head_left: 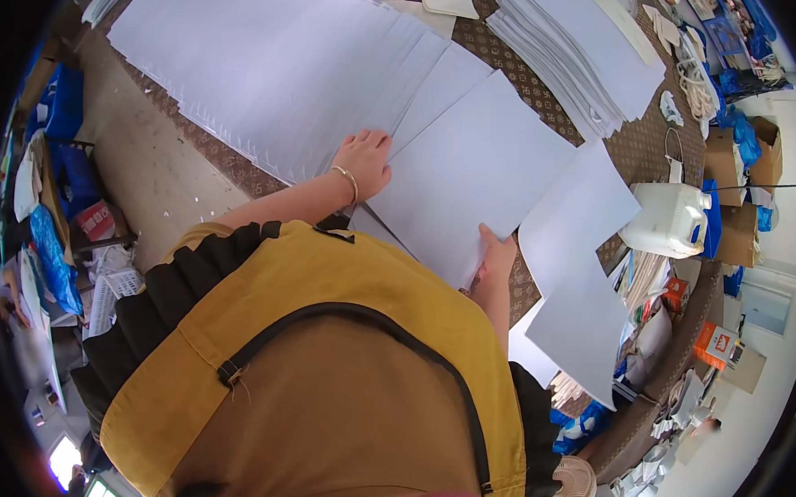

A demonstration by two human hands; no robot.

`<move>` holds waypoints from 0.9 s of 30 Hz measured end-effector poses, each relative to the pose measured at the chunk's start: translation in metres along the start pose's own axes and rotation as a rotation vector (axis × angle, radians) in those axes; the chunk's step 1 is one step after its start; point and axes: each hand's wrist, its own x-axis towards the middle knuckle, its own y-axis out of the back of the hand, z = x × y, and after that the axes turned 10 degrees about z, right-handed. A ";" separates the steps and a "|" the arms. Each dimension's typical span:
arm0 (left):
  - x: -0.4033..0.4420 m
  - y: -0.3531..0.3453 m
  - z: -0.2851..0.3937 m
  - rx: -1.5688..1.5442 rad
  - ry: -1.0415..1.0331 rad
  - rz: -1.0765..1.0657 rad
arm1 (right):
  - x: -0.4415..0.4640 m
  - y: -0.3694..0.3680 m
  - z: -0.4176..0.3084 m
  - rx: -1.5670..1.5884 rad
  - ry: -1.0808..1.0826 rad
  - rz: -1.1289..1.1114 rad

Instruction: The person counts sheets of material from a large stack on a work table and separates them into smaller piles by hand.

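A long row of overlapping white paper sheets (273,57) fans across the patterned table. My left hand (366,163), with a bangle at the wrist, lies on the sheets near the right end of that row, its fingers slightly bent and holding nothing. My right hand (496,258) grips the near edge of a large white sheet (484,154), thumb on top and the other fingers hidden underneath. To the right of it, more loose white sheets (580,213) overlap, and one hangs past the table's near edge with a curled corner.
A thick stack of white sheets (575,55) rests at the far right of the patterned tabletop (537,94). A white plastic jug (665,217) stands at the right edge. Cardboard boxes (740,163) are beyond it. Blue bins (63,105) stand at the left, beside the floor.
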 end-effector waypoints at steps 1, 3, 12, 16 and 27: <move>0.000 0.000 -0.001 -0.004 0.000 -0.002 | 0.000 0.001 0.000 0.095 -0.009 -0.030; -0.001 0.001 0.000 -0.004 0.005 0.000 | -0.001 0.003 0.003 0.188 -0.021 -0.065; 0.013 -0.015 -0.007 -0.116 0.099 0.047 | -0.001 0.010 0.026 0.155 0.023 0.006; 0.031 -0.021 -0.010 -0.206 0.263 0.011 | -0.004 0.003 0.023 0.084 0.088 0.054; 0.019 -0.012 0.006 -0.107 0.209 -0.062 | -0.016 -0.002 0.009 -0.415 0.352 0.256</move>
